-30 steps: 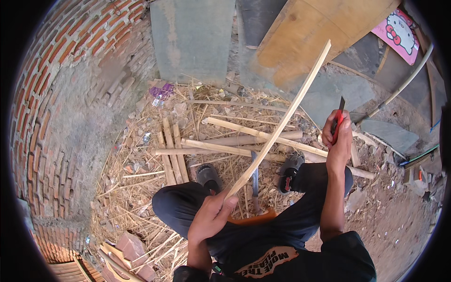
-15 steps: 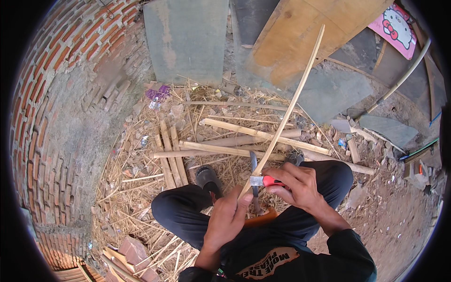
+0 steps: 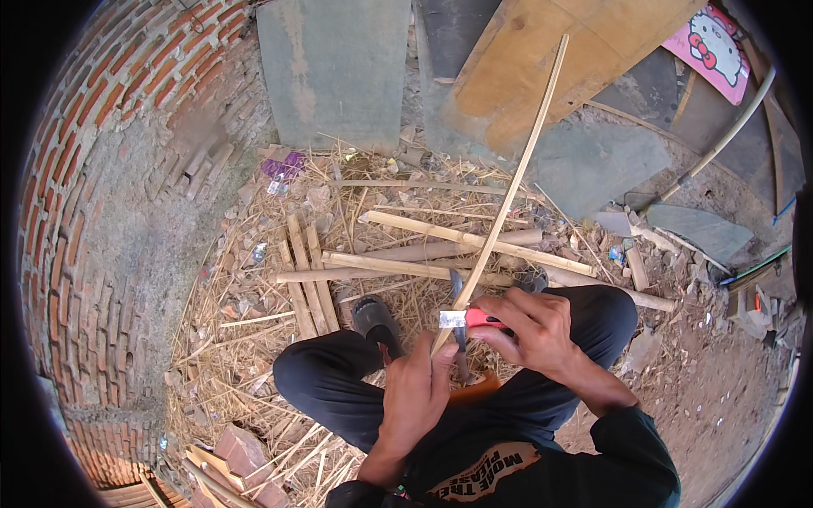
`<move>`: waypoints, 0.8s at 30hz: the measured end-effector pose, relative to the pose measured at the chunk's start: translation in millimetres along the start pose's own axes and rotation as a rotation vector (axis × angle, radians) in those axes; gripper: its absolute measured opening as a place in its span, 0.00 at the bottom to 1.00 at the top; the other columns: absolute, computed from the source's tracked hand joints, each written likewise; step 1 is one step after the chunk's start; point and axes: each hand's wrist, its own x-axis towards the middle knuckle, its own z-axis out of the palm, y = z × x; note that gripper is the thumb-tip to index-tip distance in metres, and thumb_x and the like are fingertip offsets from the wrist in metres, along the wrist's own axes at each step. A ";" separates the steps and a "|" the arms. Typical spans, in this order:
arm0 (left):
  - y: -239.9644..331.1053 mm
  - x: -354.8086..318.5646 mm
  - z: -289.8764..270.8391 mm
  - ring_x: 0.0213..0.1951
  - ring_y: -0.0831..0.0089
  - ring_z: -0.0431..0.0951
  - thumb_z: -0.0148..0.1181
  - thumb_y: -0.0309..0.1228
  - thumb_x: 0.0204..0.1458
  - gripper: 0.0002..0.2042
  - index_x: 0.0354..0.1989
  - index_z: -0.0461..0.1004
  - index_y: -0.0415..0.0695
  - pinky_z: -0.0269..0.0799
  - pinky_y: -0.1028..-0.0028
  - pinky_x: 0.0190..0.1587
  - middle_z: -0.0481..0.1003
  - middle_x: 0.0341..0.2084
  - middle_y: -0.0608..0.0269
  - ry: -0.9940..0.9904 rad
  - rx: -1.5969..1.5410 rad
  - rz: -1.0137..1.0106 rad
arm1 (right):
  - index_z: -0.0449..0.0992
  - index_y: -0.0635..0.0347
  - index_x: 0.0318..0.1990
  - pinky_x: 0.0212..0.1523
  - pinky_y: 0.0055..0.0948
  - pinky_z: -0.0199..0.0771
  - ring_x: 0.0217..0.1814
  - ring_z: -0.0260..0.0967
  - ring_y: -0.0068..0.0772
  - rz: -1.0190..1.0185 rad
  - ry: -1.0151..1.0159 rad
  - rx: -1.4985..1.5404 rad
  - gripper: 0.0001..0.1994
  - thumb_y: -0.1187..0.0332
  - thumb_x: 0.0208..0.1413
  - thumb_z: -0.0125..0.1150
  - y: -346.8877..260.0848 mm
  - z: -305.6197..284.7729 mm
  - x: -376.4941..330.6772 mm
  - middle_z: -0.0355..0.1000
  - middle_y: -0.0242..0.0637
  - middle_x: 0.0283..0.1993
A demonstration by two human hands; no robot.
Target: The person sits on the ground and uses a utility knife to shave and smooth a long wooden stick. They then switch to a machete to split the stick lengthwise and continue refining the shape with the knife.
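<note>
A long, thin bamboo strip (image 3: pixel 518 178) slants from my lap up to the far right. Its near end is gripped by my left hand (image 3: pixel 417 391), thumb laid along it. My right hand (image 3: pixel 535 335) is closed round the red handle of a utility knife (image 3: pixel 483 318). The knife's wide, flat blade lies across the strip, just beyond my left thumb. Beneath the strip, a dark curved blade (image 3: pixel 458 315) stands between my knees, its lower part partly hidden by my hands. An orange-brown piece (image 3: pixel 474 391) shows at my lap.
Split bamboo pieces (image 3: pixel 406 266) and round poles (image 3: pixel 440 251) lie on straw-strewn ground past my feet. A brick wall (image 3: pixel 93 254) rises at the left. Grey sheets (image 3: pixel 330 76) and a tan board (image 3: pixel 584 59) stand at the back. Broken bricks (image 3: pixel 241 453) lie near left.
The bamboo strip's far end has swung left and stands a little steeper. My right hand and the knife have shifted slightly left and the blade has tilted to catch the light.
</note>
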 end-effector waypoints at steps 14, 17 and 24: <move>-5.9 -12.1 0.2 0.25 0.38 0.78 0.53 0.37 0.72 0.14 0.44 0.73 0.36 0.69 0.53 0.28 0.72 0.18 0.41 -0.039 0.103 -0.060 | 0.86 0.54 0.45 0.23 0.31 0.73 0.21 0.73 0.32 0.082 0.075 -0.100 0.17 0.55 0.53 0.77 15.1 -9.2 4.3 0.75 0.30 0.27; -12.8 -26.9 3.1 0.26 0.36 0.77 0.53 0.38 0.72 0.15 0.43 0.72 0.35 0.69 0.52 0.29 0.71 0.18 0.41 -0.095 0.103 -0.099 | 0.84 0.62 0.46 0.28 0.33 0.77 0.26 0.78 0.38 0.389 0.298 -0.073 0.14 0.61 0.60 0.73 56.3 -20.0 15.2 0.80 0.40 0.33; -24.1 -38.4 -2.8 0.25 0.39 0.76 0.50 0.41 0.73 0.17 0.41 0.72 0.36 0.68 0.56 0.30 0.70 0.17 0.43 -0.157 0.058 -0.147 | 0.82 0.64 0.46 0.37 0.35 0.81 0.35 0.83 0.43 0.453 0.164 -0.076 0.13 0.62 0.66 0.67 78.3 -36.0 11.9 0.81 0.47 0.37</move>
